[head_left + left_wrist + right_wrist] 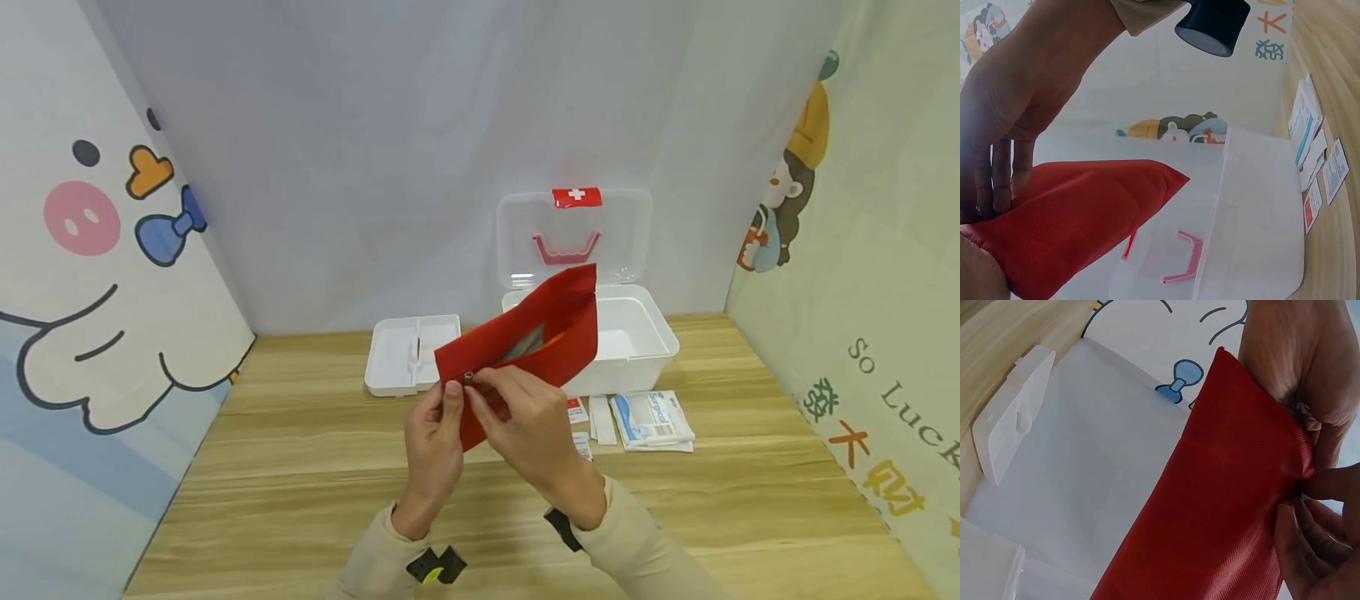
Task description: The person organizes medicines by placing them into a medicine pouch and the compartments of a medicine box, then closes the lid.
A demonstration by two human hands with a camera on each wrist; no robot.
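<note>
A red fabric pouch [573, 354] is held up above the table, tilted, its top gaping on the right side. Something grey [527, 342] shows inside it. My left hand [437, 442] grips the pouch's left end, thumb on the near face. At that same corner sits a small metal zipper pull [468, 377], and the fingertips of my right hand [536, 421] pinch there. In the right wrist view the pouch [1210, 487] hangs between the two hands, its edge bunched at the right fingers [1291, 534]. The left wrist view shows its smooth red side [1085, 215].
Behind the pouch stands a white first-aid box [637, 333], its clear lid [517, 242] raised. A white divided tray [386, 358] lies to its left. In front of the box are a surgical packet [656, 421], white strips [602, 419] and small packets [576, 410] on the wooden table [285, 467].
</note>
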